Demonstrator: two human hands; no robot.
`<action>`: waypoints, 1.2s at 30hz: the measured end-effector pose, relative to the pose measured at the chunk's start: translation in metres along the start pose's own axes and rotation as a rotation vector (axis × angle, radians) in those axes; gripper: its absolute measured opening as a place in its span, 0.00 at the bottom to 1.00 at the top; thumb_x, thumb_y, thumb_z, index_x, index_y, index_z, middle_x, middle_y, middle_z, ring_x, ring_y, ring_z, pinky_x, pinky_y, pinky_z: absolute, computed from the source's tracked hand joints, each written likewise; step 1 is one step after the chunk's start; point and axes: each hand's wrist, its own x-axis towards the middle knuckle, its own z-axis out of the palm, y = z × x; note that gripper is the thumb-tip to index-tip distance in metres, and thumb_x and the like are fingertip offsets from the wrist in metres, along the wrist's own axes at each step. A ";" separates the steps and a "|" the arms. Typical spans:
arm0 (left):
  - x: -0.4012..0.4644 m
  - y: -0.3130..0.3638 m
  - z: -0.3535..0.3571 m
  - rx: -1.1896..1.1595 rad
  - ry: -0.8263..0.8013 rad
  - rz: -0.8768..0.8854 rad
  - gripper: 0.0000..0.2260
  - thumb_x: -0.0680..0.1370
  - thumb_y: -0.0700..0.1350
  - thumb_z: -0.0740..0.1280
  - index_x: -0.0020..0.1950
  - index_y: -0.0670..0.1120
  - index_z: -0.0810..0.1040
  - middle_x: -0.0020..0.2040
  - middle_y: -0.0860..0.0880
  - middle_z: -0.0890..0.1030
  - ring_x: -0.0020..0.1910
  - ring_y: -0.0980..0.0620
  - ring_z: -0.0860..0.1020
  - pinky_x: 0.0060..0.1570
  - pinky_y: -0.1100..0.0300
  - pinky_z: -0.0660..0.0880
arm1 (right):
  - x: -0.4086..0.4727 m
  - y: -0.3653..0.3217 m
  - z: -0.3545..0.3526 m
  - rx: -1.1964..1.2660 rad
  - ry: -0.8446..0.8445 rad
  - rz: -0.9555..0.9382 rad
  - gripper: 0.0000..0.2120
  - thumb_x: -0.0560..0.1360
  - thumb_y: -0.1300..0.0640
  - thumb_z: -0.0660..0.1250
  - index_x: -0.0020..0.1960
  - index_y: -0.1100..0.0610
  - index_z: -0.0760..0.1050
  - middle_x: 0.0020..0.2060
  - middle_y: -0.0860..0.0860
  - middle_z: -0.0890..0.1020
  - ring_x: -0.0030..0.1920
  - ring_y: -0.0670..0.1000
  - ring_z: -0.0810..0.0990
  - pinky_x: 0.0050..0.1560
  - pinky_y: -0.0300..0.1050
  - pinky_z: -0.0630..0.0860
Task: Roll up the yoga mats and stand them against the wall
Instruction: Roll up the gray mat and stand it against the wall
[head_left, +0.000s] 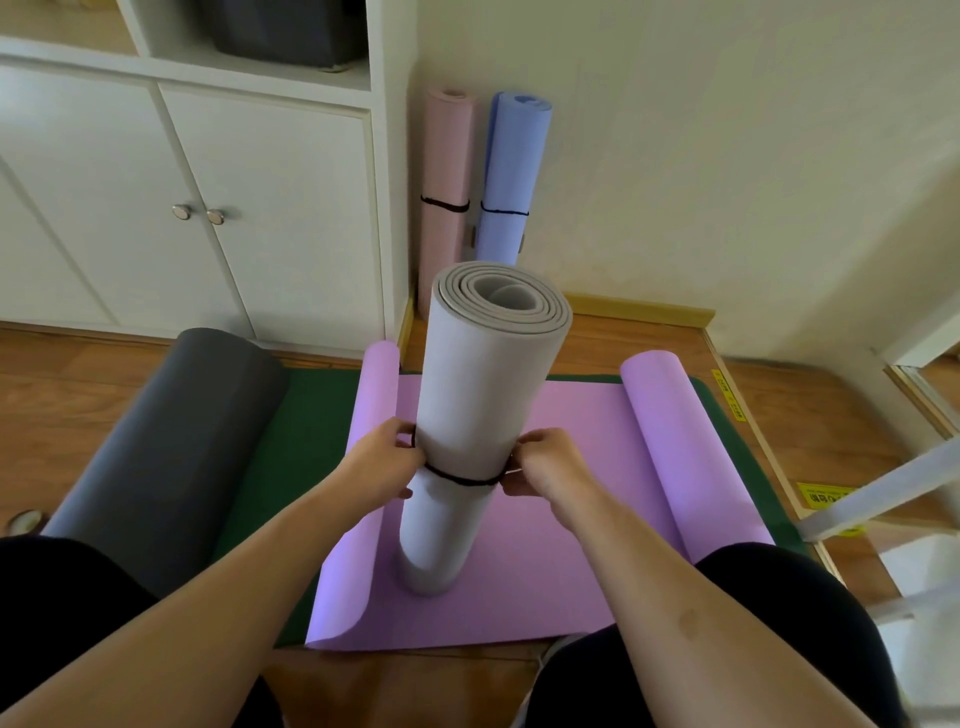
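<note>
— Head view: how many mats?

— Six. One grey roll (483, 415) stands upright at centre on a flat purple mat (545, 519) whose two side edges curl up. Under that lies one green mat (311, 410). One dark roll (171, 447) lies at 9 o'clock.

— And at the wall?

— Two rolls at 12 o'clock, pink (445, 208) and blue (511, 182), upright, one black band each.

— The hands?

— Left hand (384, 467) and right hand (545, 467) flank the grey roll, fingers pinched on one black band (460, 477) around its lower half.
</note>
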 end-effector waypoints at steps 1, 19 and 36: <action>0.000 0.002 0.000 0.032 -0.003 0.027 0.26 0.79 0.38 0.68 0.77 0.47 0.69 0.62 0.48 0.79 0.58 0.45 0.80 0.55 0.48 0.83 | -0.002 -0.003 0.000 -0.033 0.014 -0.035 0.17 0.74 0.68 0.61 0.59 0.62 0.81 0.48 0.58 0.87 0.46 0.61 0.88 0.48 0.57 0.87; -0.040 0.100 -0.001 0.040 0.174 0.612 0.49 0.60 0.62 0.82 0.74 0.68 0.58 0.67 0.60 0.76 0.64 0.56 0.78 0.61 0.51 0.81 | -0.070 -0.106 -0.041 -0.108 0.323 -0.780 0.60 0.53 0.35 0.84 0.78 0.41 0.58 0.70 0.38 0.74 0.71 0.40 0.72 0.67 0.44 0.75; 0.171 0.296 -0.001 -0.031 0.014 0.703 0.35 0.75 0.38 0.72 0.75 0.65 0.66 0.60 0.59 0.78 0.60 0.57 0.77 0.62 0.44 0.81 | 0.177 -0.232 -0.139 0.041 0.480 -0.933 0.44 0.53 0.42 0.87 0.66 0.42 0.76 0.61 0.46 0.82 0.63 0.51 0.81 0.59 0.58 0.82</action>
